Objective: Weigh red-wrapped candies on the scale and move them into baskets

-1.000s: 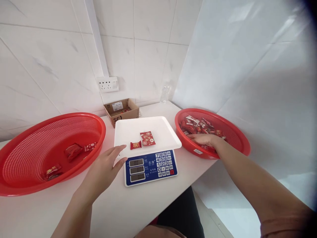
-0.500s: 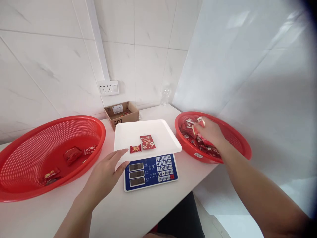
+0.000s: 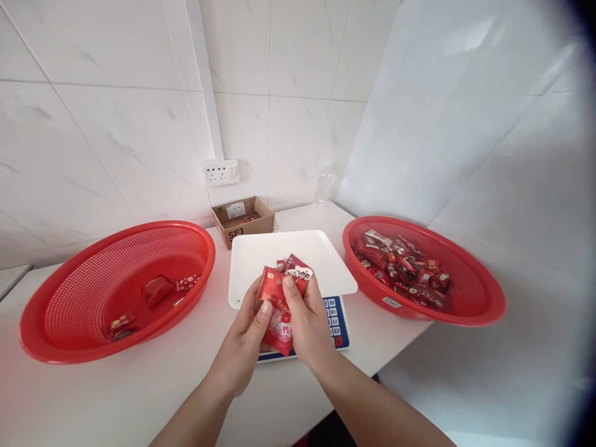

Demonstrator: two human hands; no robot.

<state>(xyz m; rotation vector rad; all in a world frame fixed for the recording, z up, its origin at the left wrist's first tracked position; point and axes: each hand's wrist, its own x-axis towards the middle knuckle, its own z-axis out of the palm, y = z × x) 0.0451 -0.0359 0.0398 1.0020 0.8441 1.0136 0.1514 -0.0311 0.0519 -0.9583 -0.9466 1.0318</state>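
Both my hands meet over the front of a digital scale, whose white pan (image 3: 330,261) and blue keypad panel (image 3: 343,326) partly show behind them. My left hand (image 3: 244,332) is closed, its thumb and fingers on a shiny red sweet packet (image 3: 272,287). Closed too, my right hand (image 3: 307,320) pinches the same bunch from the other side. In that bunch are a dark red sweet packet (image 3: 293,264) with a white label and a pinkish-red sweet packet (image 3: 279,335) hanging below. Which fingers bear which packet is partly hidden. The scale's displays are covered.
At right, a red plastic basket (image 3: 484,310) holds a heap of wrapped sweets (image 3: 410,267). Another red basket (image 3: 69,279), at left, has a few packets (image 3: 157,290) in it. Behind the scale stand an open cardboard box (image 3: 254,226) and a clear plastic bottle (image 3: 323,186) near the wall.
My right hand has come out of the right basket to the scale with packets. My left hand has moved right to meet it. The two packets seen on the pan are now covered or lifted.
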